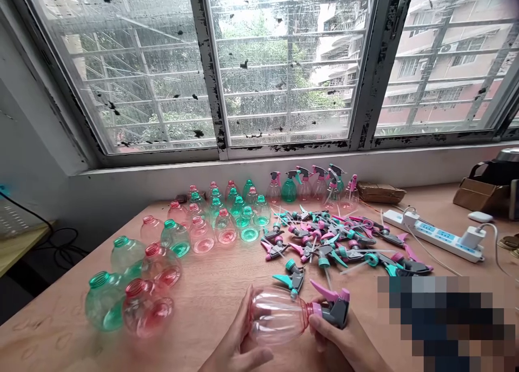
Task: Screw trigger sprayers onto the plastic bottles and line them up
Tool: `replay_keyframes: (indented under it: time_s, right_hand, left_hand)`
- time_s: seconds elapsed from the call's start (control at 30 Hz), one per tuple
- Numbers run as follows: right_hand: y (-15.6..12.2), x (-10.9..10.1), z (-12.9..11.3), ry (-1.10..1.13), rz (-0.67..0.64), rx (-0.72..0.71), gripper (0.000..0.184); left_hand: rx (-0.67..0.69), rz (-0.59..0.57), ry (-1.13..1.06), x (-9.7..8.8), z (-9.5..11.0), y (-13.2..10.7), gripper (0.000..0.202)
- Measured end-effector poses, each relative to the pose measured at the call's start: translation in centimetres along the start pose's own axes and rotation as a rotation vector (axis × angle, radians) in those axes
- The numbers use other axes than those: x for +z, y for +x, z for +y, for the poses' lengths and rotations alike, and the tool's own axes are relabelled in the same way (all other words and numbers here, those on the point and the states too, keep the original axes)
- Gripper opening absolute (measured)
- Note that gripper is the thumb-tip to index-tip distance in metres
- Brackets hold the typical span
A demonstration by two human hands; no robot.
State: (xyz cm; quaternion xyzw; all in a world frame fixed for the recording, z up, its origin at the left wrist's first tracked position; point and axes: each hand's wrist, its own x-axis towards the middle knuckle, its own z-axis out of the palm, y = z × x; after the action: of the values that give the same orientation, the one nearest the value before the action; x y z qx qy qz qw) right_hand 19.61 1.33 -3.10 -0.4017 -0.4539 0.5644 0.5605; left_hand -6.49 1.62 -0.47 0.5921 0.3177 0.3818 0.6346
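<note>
A clear pink spray bottle point(278, 313) lies on its side between my hands, its neck towards the right. My left hand point(243, 334) wraps round the base end of the bottle. At the neck, my right hand point(330, 331) has its fingers on the pink collar of the spray head point(334, 304), which is grey with a pink trigger. The spray head sits on the bottle's mouth; how tightly, I cannot tell. Just beyond the bottle lies a loose grey and teal spray head point(292, 277). Further back is a heap of pink and teal spray heads point(324, 242).
Open-topped pink and green bottles point(197, 234) stand at the left and back of the wooden table point(203, 285). Several bottles with spray heads point(289, 188) line the wall. A white power strip point(433, 234) with cables and a cardboard box point(480, 191) are at right. A blurred patch covers the lower right.
</note>
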Motion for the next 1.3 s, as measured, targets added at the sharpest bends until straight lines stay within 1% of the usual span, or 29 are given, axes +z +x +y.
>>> replay_keyframes:
  time_s: [0.1,0.2,0.33,0.4,0.53,0.6,0.7,0.83,0.9,1.0,1.03,1.17,1.3]
  right_hand:
    - [0.0,0.0,0.0,-0.016,0.003,0.014,0.043]
    - [0.1,0.1,0.0,-0.020,-0.007,0.001,0.043]
    - [0.1,0.1,-0.1,0.013,0.016,0.018,0.043]
    - [0.0,0.1,-0.1,0.030,0.024,0.026,0.042]
    - [0.0,0.1,-0.2,0.028,-0.004,0.004,0.044]
    - [-0.1,0.1,-0.3,0.029,0.009,0.009,0.045]
    - [-0.1,0.3,-0.6,0.042,0.057,0.016,0.044]
    - [0.0,0.2,-0.2,0.024,0.050,0.008,0.044]
    - [0.2,-0.1,0.2,-0.006,0.029,0.006,0.045]
    - [0.3,-0.3,0.8,-0.052,0.019,0.013,0.045]
    - [0.4,-0.3,0.9,-0.062,0.021,0.015,0.045]
    - [0.4,-0.3,0.7,-0.051,0.025,0.004,0.044]
    - [0.3,-0.3,0.8,-0.043,0.026,0.011,0.045]
  left_hand:
    - [-0.009,-0.032,-0.055,-0.1,-0.2,0.2,0.098]
    - [-0.029,-0.010,0.012,-0.1,0.1,0.1,0.101]
    - [0.025,0.008,0.098,-0.1,-0.2,0.0,0.103]
    - [0.031,-0.004,0.070,-0.3,-0.6,0.1,0.105]
    - [-0.019,-0.030,-0.038,-0.4,-0.8,0.1,0.104]
    - [-0.041,-0.017,-0.017,-0.3,-0.5,0.0,0.102]
    - [-0.033,0.009,0.038,-0.1,-0.2,0.0,0.101]
    - [-0.004,0.001,0.022,-0.1,-0.3,0.1,0.108]
    - [-0.012,0.012,-0.006,-0.2,-0.3,0.0,0.105]
    - [-0.033,0.000,-0.031,-0.4,-0.4,0.0,0.095]
    - [-0.028,0.001,-0.032,-0.4,-0.5,0.0,0.094]
    - [0.016,0.019,0.020,-0.6,-1.3,0.2,0.102]
    - [0.008,0.004,0.054,-0.7,-1.7,0.3,0.108]
